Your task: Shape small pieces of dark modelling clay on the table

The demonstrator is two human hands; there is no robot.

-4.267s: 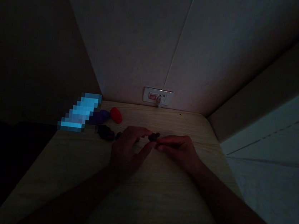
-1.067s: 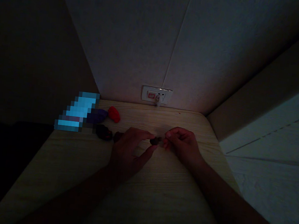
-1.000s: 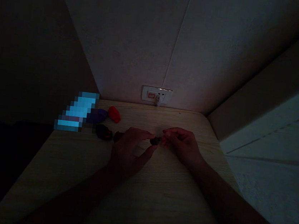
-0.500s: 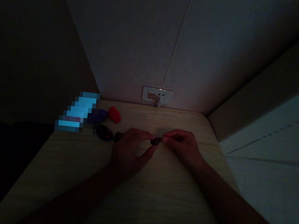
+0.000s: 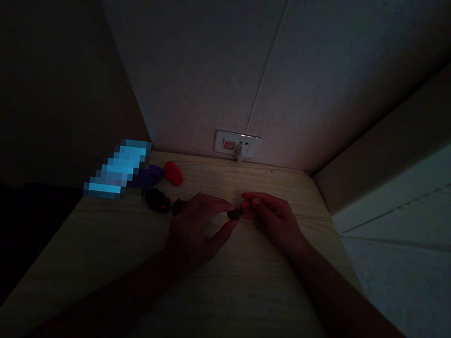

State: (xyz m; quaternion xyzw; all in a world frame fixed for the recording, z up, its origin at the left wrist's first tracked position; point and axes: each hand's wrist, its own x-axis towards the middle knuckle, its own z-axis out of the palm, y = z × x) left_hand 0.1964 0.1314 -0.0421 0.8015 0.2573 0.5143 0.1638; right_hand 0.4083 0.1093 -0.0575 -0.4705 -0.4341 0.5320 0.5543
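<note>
The scene is very dark. My left hand (image 5: 196,228) rests on a pale wooden table (image 5: 211,297), thumb and forefinger pinched on a small dark lump (image 5: 234,213). My right hand (image 5: 272,218) meets it from the right, fingers curled and pinching the same lump. What the lump is I cannot make out. To the left lie a dark piece (image 5: 157,200), a smaller dark bit (image 5: 179,206), a purple piece (image 5: 150,174) and a red piece (image 5: 173,173).
A bright blue blurred patch (image 5: 118,170) sits at the table's far left corner. A white wall socket (image 5: 237,144) is on the wall behind. Walls close in left and right; a pale floor (image 5: 417,234) lies to the right.
My right hand's fingers have shifted slightly at the lump, first lifted and curled, now lower and closer. My left hand has kept its pinch. The pieces on the left have not moved.
</note>
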